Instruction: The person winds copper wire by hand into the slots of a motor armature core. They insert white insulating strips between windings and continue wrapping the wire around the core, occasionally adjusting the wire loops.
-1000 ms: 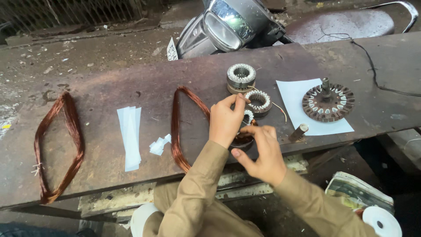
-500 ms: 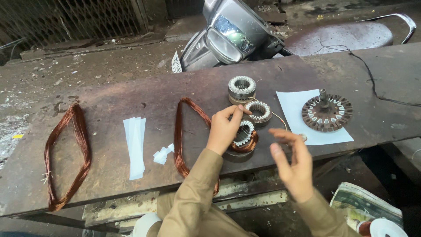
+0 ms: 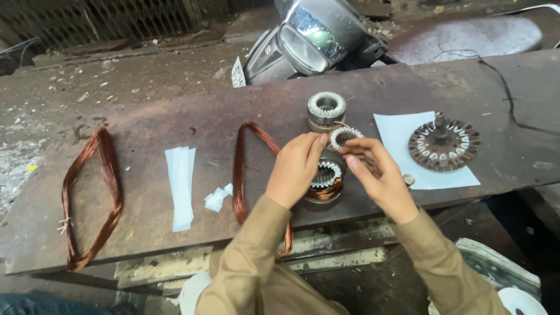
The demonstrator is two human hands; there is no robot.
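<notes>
The stator (image 3: 325, 179) sits on the bench (image 3: 146, 125) right under my fingers, between my two hands. Copper winding shows around its lower edge, while the white-lined slots on top that I can see look bare, so I judge the winding only partly in; much of the core is hidden by my hands, and I cannot tell how many slots are filled.

My left hand (image 3: 296, 168) curls over the stator's near-left side, thumb and forefinger pinched together at its top rim; whether a strand of wire is between them I cannot tell. My right hand (image 3: 376, 175) comes in from the other side, fingers bent and pinching close to the same spot, touching or almost touching the core.

Just beyond my fingertips lie two more stators (image 3: 326, 109), both unwound. A copper coil (image 3: 248, 169) lies just left of my left wrist, untouched. Farther left are paper strips (image 3: 179, 185) and a second coil (image 3: 90, 195). To the right of my right hand a rotor (image 3: 444, 144) rests on a white sheet (image 3: 396, 131).
</notes>
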